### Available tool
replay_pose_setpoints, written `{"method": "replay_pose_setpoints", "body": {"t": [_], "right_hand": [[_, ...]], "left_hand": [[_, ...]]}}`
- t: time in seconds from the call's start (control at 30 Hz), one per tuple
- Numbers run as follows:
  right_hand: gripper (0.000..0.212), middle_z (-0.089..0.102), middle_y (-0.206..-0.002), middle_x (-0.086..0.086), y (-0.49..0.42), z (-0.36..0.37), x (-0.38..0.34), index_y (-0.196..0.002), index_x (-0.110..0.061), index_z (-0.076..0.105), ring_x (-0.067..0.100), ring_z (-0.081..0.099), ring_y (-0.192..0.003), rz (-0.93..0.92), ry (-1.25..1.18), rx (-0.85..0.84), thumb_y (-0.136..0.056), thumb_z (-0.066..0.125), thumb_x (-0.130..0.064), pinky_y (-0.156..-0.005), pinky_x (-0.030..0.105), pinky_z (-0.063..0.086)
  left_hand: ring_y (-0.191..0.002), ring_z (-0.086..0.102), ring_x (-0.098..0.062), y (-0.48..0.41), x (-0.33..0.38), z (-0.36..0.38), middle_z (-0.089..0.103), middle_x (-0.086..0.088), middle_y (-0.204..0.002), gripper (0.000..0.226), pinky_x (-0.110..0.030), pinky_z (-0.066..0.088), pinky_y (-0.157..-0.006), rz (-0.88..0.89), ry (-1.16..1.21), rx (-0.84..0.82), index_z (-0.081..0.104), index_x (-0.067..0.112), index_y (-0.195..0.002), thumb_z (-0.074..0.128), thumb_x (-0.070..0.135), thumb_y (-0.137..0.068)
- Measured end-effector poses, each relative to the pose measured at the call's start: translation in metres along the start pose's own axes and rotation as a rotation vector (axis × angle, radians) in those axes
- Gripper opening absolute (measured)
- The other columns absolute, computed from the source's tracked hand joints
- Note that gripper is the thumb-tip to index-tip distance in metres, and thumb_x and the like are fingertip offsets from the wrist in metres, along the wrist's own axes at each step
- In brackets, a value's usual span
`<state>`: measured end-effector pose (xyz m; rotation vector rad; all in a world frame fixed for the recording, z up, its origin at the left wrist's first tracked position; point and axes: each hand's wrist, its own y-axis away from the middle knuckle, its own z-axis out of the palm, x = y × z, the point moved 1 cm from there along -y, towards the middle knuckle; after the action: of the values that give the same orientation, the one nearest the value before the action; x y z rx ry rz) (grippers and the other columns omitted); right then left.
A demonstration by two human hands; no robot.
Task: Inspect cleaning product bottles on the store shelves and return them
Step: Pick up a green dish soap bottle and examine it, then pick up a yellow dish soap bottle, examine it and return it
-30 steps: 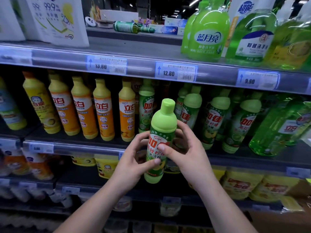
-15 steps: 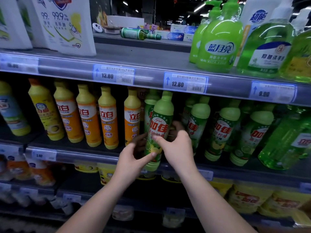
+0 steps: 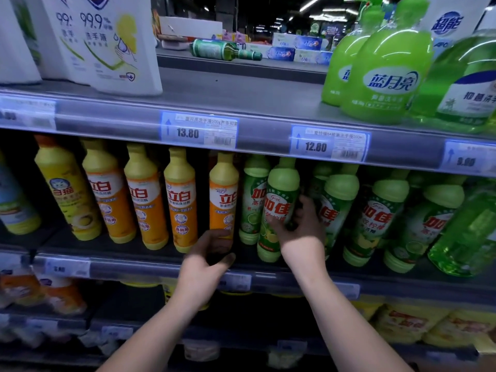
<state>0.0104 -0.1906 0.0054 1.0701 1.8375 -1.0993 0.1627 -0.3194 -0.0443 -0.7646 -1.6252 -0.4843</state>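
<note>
Our 2 bare forearms reach up from the bottom of the view toward the middle shelf (image 3: 134, 267). Our left hand (image 3: 208, 253) sits at the shelf's front edge, thumb and fingers spread apart in a loose curve in front of the base of an orange bottle (image 3: 224, 194). We cannot tell whether it touches or grips that bottle, as the hand hides the base.

Our right hand (image 3: 302, 229) is clamped on the green bottle (image 3: 281, 194): the thumb lies across the front of its label and the fingers wrap round its right side toward the back. This bottle is at the front of the middle shelf, tilted slightly, just right of the orange bottle and touching another green one behind it.

To the left runs a row of orange bottles (image 3: 146, 194); to the right, more green bottles (image 3: 375, 216) lean at angles. Above, the upper shelf (image 3: 255, 103) carries price tags reading 13.80 (image 3: 198, 130) and 12.80 (image 3: 330, 143), with white refill pouches (image 3: 115, 44) on the left and green pump bottles (image 3: 386, 76) on the right.
</note>
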Motion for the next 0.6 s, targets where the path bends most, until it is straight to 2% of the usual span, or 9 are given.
{"method": "replay_pose_setpoints", "body": {"t": [0.17, 0.33, 0.4, 0.47, 0.53, 0.6], "right_hand": [[0.071, 0.073, -0.129, 0.016, 0.004, 0.002, 0.0, -0.147, -0.007, 0.052, 0.034, 0.07, -0.117, -0.023, 0.015, 0.051, -0.087, 0.088, -0.022, -0.1, 0.055, 0.056], [0.071, 0.066, -0.134, 0.011, 0.023, -0.005, -0.004, -0.145, -0.008, 0.051, 0.028, 0.064, -0.124, -0.019, -0.061, 0.06, -0.085, 0.089, -0.014, -0.107, 0.049, 0.053], [0.056, 0.066, -0.119, 0.001, 0.04, -0.012, -0.008, -0.132, -0.019, 0.055, 0.016, 0.063, -0.111, -0.051, -0.01, 0.165, -0.086, 0.085, -0.028, -0.096, 0.04, 0.055], [0.037, 0.059, -0.098, -0.011, 0.059, -0.011, -0.017, -0.111, -0.025, 0.055, 0.01, 0.055, -0.09, -0.137, 0.088, 0.223, -0.083, 0.07, -0.044, -0.077, 0.03, 0.049], [0.034, 0.063, -0.088, -0.006, 0.068, 0.007, -0.028, -0.1, -0.022, 0.057, 0.018, 0.061, -0.083, -0.144, 0.099, 0.094, -0.08, 0.065, -0.048, -0.069, 0.033, 0.051], [0.042, 0.073, -0.101, 0.003, 0.063, 0.034, -0.036, -0.113, -0.017, 0.063, 0.025, 0.071, -0.093, -0.083, 0.105, -0.084, -0.082, 0.08, -0.04, -0.079, 0.039, 0.059]], "left_hand": [[-0.101, 0.073, -0.001, -0.003, -0.002, -0.007, 0.077, 0.005, -0.108, 0.038, -0.027, 0.058, -0.095, 0.023, -0.017, -0.043, 0.066, 0.022, -0.119, 0.076, -0.002, -0.091], [-0.101, 0.072, 0.0, -0.005, -0.005, -0.013, 0.077, 0.006, -0.106, 0.041, -0.017, 0.056, -0.09, 0.054, -0.047, -0.073, 0.066, 0.028, -0.116, 0.076, -0.002, -0.09], [-0.1, 0.072, -0.002, -0.006, -0.008, -0.017, 0.076, 0.006, -0.106, 0.042, -0.018, 0.056, -0.09, 0.063, -0.059, -0.082, 0.066, 0.029, -0.115, 0.077, -0.002, -0.09], [-0.099, 0.073, -0.005, -0.006, -0.012, -0.022, 0.077, 0.004, -0.106, 0.04, -0.024, 0.059, -0.092, 0.059, -0.06, -0.083, 0.066, 0.026, -0.115, 0.076, -0.004, -0.09], [-0.099, 0.073, -0.009, -0.005, -0.015, -0.028, 0.078, 0.003, -0.106, 0.04, -0.031, 0.06, -0.095, 0.052, -0.059, -0.086, 0.066, 0.024, -0.116, 0.074, -0.006, -0.09], [-0.101, 0.074, -0.009, -0.003, -0.018, -0.035, 0.079, 0.006, -0.105, 0.041, -0.035, 0.06, -0.097, 0.046, -0.059, -0.085, 0.067, 0.022, -0.118, 0.074, -0.007, -0.09]]}}
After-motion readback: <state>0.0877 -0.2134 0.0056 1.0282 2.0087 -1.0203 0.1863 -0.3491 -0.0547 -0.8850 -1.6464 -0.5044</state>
